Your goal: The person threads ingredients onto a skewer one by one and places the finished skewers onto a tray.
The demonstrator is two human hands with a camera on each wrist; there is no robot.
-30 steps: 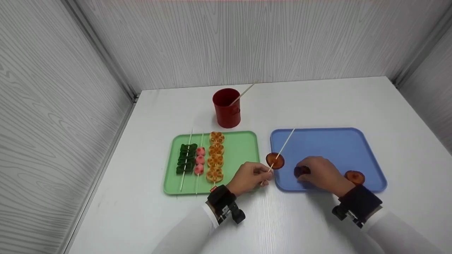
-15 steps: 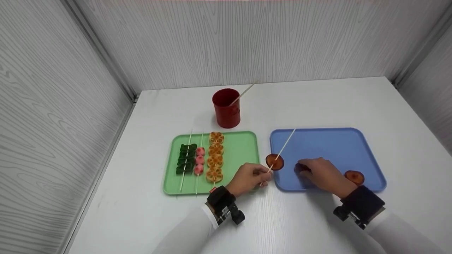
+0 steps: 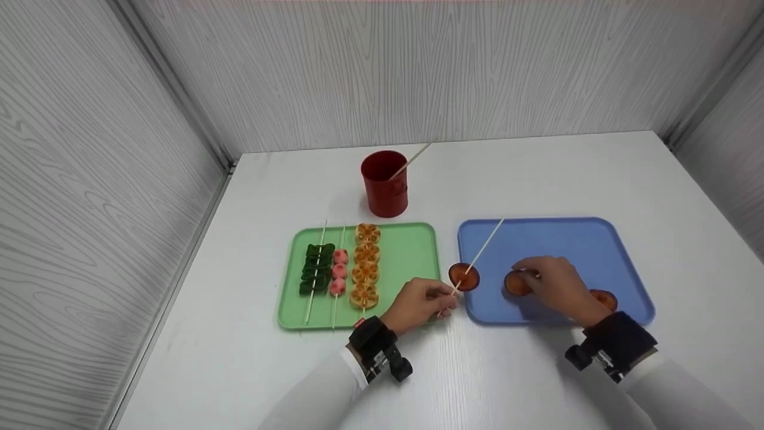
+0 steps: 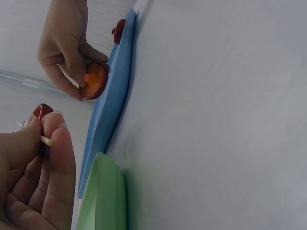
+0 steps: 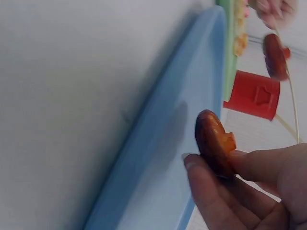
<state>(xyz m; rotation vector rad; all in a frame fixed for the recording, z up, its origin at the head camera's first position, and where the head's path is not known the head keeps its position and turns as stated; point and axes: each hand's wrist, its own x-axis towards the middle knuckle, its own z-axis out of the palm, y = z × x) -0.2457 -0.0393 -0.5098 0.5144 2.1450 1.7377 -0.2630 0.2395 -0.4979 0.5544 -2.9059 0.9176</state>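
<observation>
My left hand (image 3: 449, 295) pinches the lower end of a thin wooden skewer (image 3: 484, 248) between thumb and fingers, over the gap between the two trays. One round brown-orange slice (image 3: 464, 276) is threaded on it. My right hand (image 3: 526, 276) pinches a second round slice (image 3: 516, 284) just above the blue tray (image 3: 567, 239). The right wrist view shows this slice (image 5: 213, 143) held on edge, with a short orange stem. A third slice (image 3: 604, 297) lies on the blue tray beside my right wrist.
A green tray (image 3: 406, 251) on the left holds three filled skewers: green pieces (image 3: 316, 269), pink pieces (image 3: 338, 272) and orange lotus-like slices (image 3: 365, 266). A red cup (image 3: 385, 182) with one spare skewer stands behind it. Grey walls enclose the white table.
My right hand has lifted the slice off the blue tray and turned its orange side into view, shifting slightly away from me. The left hand and skewer have barely moved.
</observation>
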